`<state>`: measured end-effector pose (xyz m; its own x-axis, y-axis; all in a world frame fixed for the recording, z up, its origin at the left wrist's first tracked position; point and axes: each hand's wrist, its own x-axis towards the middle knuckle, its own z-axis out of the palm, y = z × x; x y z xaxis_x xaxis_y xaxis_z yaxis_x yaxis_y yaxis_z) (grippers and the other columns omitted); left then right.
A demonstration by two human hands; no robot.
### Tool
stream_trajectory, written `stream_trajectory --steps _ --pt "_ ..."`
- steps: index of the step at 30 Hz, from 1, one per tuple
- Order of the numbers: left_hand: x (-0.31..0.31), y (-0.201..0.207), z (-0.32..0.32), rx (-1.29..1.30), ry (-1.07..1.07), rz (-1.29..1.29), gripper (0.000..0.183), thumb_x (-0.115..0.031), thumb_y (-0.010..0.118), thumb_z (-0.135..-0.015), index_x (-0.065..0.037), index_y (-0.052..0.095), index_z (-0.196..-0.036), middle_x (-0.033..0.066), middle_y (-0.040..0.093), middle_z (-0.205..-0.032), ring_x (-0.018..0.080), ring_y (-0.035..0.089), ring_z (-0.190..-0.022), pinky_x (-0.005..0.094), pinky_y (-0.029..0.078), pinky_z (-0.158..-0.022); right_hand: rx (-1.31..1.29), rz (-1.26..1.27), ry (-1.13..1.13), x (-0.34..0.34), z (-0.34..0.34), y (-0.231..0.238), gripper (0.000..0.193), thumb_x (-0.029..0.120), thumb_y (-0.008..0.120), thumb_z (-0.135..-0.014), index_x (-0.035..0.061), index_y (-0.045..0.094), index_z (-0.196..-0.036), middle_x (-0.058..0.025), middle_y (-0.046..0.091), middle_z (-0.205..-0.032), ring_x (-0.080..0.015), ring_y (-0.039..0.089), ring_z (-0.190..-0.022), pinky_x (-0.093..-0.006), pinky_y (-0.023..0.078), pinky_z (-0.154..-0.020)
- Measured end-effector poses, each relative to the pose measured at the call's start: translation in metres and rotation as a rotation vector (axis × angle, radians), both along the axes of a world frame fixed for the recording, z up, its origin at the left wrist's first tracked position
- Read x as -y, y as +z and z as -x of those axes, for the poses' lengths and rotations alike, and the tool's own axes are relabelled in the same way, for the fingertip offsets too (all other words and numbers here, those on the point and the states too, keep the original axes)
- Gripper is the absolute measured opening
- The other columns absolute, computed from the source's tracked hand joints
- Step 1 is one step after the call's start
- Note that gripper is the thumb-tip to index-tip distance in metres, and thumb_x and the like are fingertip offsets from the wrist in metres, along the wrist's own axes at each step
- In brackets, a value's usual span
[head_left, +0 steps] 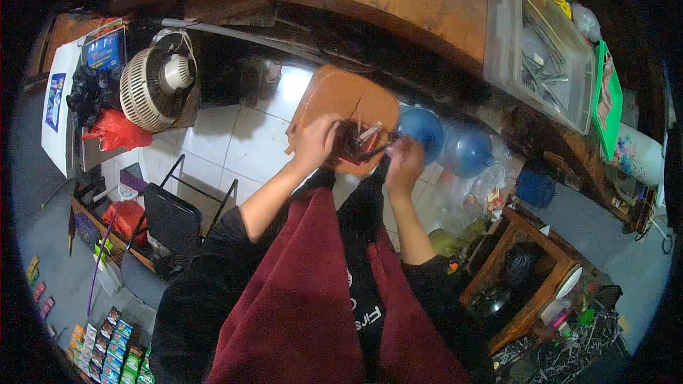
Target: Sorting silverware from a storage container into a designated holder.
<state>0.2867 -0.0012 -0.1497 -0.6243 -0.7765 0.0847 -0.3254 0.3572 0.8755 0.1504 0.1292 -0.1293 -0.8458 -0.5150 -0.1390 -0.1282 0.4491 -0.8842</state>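
In front of my body, both hands hold a dark open bag or pouch (pixel 348 141); its exact kind is hard to make out. Small red and white things (pixel 368 136) show inside its mouth. My left hand (pixel 315 144) has its fingers curled on the left edge. At the right edge, my right hand (pixel 405 162) is closed on a dark part that looks like the rim or a strap. Beneath the bag stands an orange-brown plastic stool (pixel 356 89), partly covered by the bag and my hands.
Two blue water jugs (pixel 421 131) stand right of the stool, by clear plastic bags (pixel 466 203). A wooden counter (pixel 384 0) runs along the far side, bearing a clear bin (pixel 541 50) of utensils. Leftward are a fan (pixel 146 89) and a black folding chair (pixel 173 215). A wooden cabinet (pixel 530 277) stands right.
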Motion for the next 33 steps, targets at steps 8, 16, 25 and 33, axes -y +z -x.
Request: stream_trajectory --steps 8,16,25,33 --pt "0.001 -0.008 -0.001 0.184 -0.437 0.17 0.021 -0.005 0.058 -0.073 -0.009 0.06 -0.094 0.0078 0.057 -0.093 0.0271 0.056 -0.093 0.0415 0.042 -0.086 -0.391 -0.189 0.547 -0.007 -0.023 -0.019 0.016 0.005 0.058 -0.074 0.0066 0.055 -0.089 -0.0119 0.052 -0.084 -0.0313 0.051 -0.082 -0.0409 0.042 -0.073" --pt "-0.003 -0.011 0.015 0.568 -0.62 0.302 0.02 -0.013 0.058 -0.072 -0.012 0.064 -0.091 0.0061 0.058 -0.091 0.0279 0.053 -0.096 0.0485 0.032 -0.095 -0.669 -0.499 0.639 -0.006 -0.027 -0.047 0.015 0.014 0.055 -0.076 0.0075 0.055 -0.09 -0.0098 0.05 -0.089 -0.0274 0.049 -0.089 -0.0406 0.04 -0.078" --pt "0.054 0.078 0.055 0.275 -0.655 -0.017 0.028 -0.018 0.062 -0.077 -0.006 0.059 -0.102 0.0159 0.057 -0.103 0.0341 0.052 -0.1 0.0394 0.041 -0.088 -0.071 -0.15 0.605 0.02 0.06 0.119 0.027 0.014 0.061 -0.076 0.0071 0.057 -0.102 -0.0118 0.054 -0.09 -0.0269 0.054 -0.084 -0.0348 0.044 -0.076" --pt "0.098 0.209 0.23 -0.435 -0.393 0.789 0.019 -0.007 0.055 -0.078 -0.004 0.055 -0.096 0.0111 0.056 -0.097 0.026 0.054 -0.091 0.0381 0.043 -0.078 -0.772 -0.237 0.079 0.06 0.222 0.197 0.016 0.011 0.057 -0.079 0.0087 0.063 -0.094 -0.0138 0.062 -0.09 -0.0268 0.06 -0.078 -0.0337 0.046 -0.071"
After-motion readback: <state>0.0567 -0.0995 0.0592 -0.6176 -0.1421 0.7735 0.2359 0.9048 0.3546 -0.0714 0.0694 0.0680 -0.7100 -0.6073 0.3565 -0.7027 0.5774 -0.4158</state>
